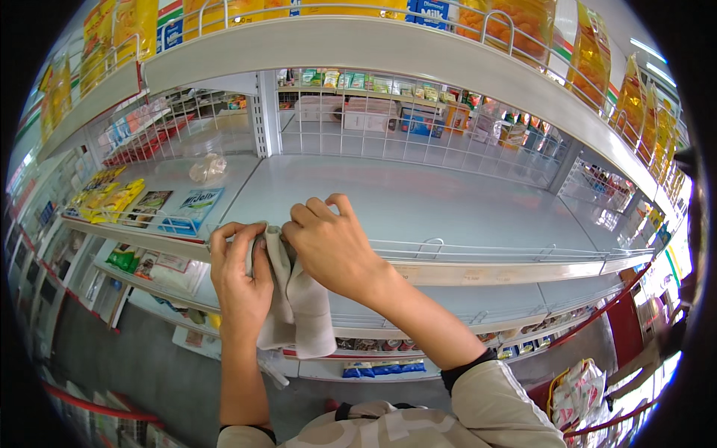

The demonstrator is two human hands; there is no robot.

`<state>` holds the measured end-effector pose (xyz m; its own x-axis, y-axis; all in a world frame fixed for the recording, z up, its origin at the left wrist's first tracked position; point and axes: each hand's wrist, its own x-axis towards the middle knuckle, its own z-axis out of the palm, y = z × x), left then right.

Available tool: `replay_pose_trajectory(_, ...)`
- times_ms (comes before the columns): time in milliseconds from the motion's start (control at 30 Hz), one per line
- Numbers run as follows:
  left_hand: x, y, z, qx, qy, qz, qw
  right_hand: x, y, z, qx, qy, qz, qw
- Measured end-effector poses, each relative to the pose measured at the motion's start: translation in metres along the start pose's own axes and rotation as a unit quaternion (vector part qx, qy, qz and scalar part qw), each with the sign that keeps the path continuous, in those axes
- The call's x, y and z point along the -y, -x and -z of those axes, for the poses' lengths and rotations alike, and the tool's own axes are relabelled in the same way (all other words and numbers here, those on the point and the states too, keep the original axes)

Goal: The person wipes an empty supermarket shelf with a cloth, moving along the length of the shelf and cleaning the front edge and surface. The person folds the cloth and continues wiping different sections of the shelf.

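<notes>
A light grey-beige cloth hangs in folds between my two hands, in front of a metal store shelf. My left hand grips its upper left part between thumb and fingers. With fingers curled, my right hand pinches the cloth's top right edge. Both hands are just above the wire rail at the shelf's front. The fingertips of my right hand are partly hidden behind the hand itself.
Left of my hands lie a blue packet, yellow packets and a crumpled clear plastic bag. A wire mesh panel backs the shelf. Overhead, a shelf holds pouches of yellow oil. Lower right stands a yellow-rimmed basket with bags.
</notes>
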<state>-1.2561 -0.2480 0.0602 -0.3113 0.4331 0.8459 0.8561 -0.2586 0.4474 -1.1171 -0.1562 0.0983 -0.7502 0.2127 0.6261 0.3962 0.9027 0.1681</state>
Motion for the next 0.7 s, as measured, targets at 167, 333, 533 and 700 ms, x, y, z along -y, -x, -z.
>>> replay_pose_trajectory(167,-0.007,0.003,-0.005,0.014,0.026,-0.033,0.999,-0.014,0.045,0.024,0.009,0.079,-0.068,0.995)
replay_pose_trajectory(333,-0.022,0.005,-0.02,0.058,0.09,-0.037,0.994,-0.035,0.095,0.05,-0.016,0.133,-0.122,0.983)
replay_pose_trajectory(533,-0.034,-0.002,-0.033,0.105,0.085,-0.071,0.988,-0.052,0.139,0.052,-0.066,0.24,-0.121,0.961)
replay_pose_trajectory(700,-0.046,-0.003,-0.038,0.154,0.086,-0.055,0.983,-0.055,0.165,0.053,-0.118,0.247,-0.117,0.955)
